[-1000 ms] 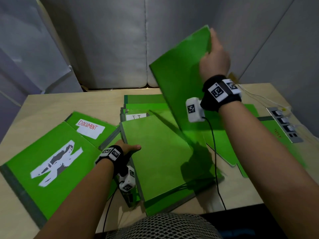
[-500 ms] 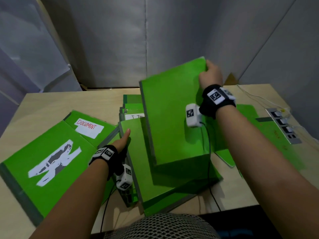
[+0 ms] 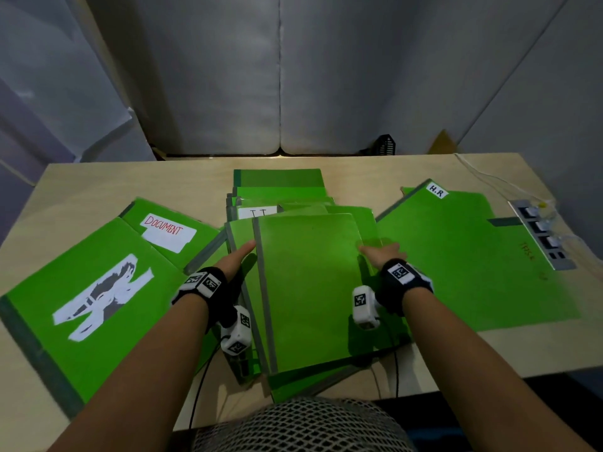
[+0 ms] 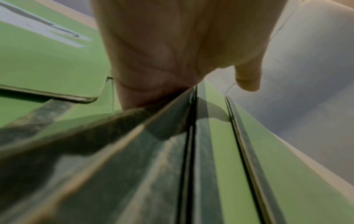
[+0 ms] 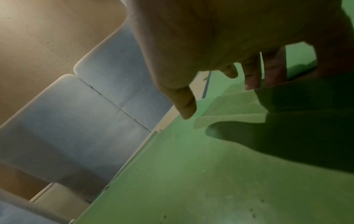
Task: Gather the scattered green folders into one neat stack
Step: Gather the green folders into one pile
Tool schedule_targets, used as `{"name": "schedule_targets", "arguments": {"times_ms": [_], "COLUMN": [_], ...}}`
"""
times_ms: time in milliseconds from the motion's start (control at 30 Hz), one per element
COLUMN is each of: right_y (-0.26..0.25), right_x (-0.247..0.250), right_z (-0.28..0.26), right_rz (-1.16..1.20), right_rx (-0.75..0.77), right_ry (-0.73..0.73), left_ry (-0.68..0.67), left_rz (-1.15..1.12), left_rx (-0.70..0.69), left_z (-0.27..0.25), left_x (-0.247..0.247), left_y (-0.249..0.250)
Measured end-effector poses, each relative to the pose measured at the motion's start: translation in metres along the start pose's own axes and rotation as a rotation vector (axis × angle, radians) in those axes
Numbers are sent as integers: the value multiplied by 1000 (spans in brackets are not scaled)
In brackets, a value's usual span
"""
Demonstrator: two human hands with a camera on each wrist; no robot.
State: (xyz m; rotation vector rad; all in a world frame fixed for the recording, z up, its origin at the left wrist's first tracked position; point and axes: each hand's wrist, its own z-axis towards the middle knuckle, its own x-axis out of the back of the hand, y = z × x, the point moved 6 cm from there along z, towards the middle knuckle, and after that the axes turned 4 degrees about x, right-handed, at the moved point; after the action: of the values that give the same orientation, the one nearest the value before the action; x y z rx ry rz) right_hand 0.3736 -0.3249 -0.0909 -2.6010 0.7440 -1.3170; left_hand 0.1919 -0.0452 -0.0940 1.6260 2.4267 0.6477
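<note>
Matt card folders (image 3: 310, 288) on pale wood-grain table (image 3: 130, 181).

The top folder (image 3: 310, 288) is plain green with a grey spine along its left edge. It lies flat on the centre stack (image 3: 280, 197), skewed against the folders beneath. To the left lie a folder with a torn white label (image 3: 91, 308) and a folder marked "DOCUMENT" (image 3: 169, 230), overlapping. To the right lies a folder marked "H.R" (image 3: 466, 256), flat on the tabletop (image 3: 98, 181).
</note>
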Motion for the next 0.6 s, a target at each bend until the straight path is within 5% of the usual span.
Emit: {"name": "schedule_targets", "arguments": {"times_ms": [200,500,600], "right_y": [-10,-51,-48], "right_x": [-12,-54,-46], "right_z": [-12,-41,-29], "right_rz": [-204,-260,-118], "right_rx": [110,386,395], "right_ry": [4,-109,-132], "left_ry": [116,187,229], "left_rz": [164,224,307], "left_rx": [-50,-107,-91], "left_z": [7,12,12], "left_x": [10,15,17], "left_y": [1,2,1]}}
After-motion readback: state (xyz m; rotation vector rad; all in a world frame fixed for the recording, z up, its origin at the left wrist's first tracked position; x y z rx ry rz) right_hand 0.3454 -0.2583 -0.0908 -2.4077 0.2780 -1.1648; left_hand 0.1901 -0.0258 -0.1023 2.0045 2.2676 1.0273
